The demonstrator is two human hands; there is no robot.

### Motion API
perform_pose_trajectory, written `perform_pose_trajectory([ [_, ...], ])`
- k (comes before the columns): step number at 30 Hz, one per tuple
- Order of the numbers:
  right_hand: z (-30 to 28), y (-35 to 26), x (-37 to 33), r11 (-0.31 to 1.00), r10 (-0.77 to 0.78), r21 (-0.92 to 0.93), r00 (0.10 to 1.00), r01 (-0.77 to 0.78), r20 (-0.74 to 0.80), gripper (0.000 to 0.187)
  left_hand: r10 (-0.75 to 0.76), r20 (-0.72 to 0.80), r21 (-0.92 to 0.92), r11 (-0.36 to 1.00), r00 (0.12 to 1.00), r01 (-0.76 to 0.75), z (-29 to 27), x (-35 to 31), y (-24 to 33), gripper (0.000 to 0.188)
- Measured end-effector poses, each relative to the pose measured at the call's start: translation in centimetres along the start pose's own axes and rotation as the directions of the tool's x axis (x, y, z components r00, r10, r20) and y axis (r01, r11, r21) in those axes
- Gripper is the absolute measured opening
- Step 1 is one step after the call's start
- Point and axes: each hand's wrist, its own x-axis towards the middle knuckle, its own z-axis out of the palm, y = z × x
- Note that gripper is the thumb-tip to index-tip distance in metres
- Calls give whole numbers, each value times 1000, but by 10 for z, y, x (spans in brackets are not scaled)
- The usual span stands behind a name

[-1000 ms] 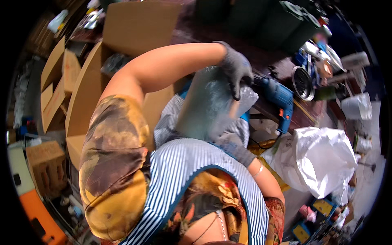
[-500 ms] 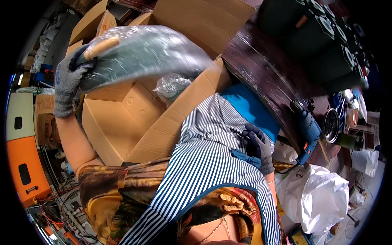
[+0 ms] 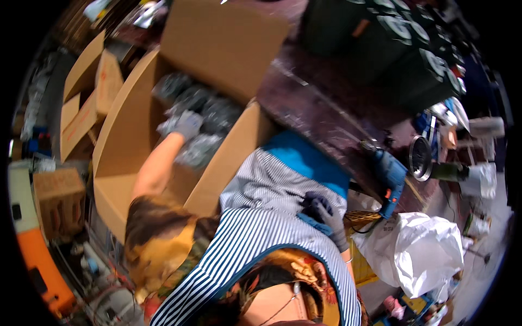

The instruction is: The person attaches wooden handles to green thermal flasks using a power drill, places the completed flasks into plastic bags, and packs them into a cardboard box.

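We've got our left hand [image 3: 188, 125] deep in the carton [image 3: 133, 119], plastic-wrapped bundles [image 3: 220, 115] right beside it! Our right hand [image 3: 326, 214], half-curled, rests against the striped apron [image 3: 266, 233]; whether either grips, we can't tell.

The head view looks steeply down from head height, nearer to the right hand [image 3: 328, 214] than to the left hand [image 3: 188, 124]; its wide fisheye field also takes in the table [image 3: 312, 98] beyond the right hand
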Motion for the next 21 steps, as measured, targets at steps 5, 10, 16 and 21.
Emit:
perform_pose_trajectory([
  [5,-17,-17,-14,985,-137,-120,983,122,-126,30,-164,111,102,983,980,153,-237,-19,-16,48],
  [10,-54,-55,-21,633,-677,-742,622,221,-392,34,-25,-961,-186,793,274,-580,-453,72,95,49],
  [16,-118,-49,-38,462,-779,-879,419,-120,-467,39,-98,-925,-130,989,367,-64,-532,160,218,91],
  [21,-150,-18,-49,384,-696,-808,435,-448,-572,62,-111,-974,-186,892,199,-412,-459,69,178,56],
])
